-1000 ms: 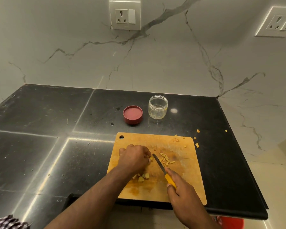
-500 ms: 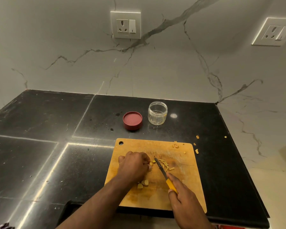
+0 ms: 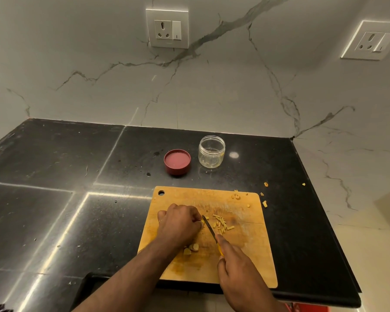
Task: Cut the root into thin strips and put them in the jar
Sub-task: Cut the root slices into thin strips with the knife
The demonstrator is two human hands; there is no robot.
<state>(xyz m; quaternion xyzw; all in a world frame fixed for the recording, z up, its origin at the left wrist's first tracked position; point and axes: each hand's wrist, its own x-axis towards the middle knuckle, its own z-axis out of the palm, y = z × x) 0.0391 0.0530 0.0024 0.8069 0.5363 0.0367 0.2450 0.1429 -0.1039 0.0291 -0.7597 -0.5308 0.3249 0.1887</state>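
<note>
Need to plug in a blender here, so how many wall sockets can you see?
2. One wall socket is on the back wall, above the red lid. The other wall socket is on the right-hand wall, near the frame's edge. More may lie outside the view.

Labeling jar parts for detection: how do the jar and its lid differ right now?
The jar is clear, so the counter shows through it; the lid is opaque red. The jar stands taller; the lid is low and flat. The jar sits right of the lid, with a gap between them. Both are round, rest on the black counter behind the cutting board, and look empty.
</note>
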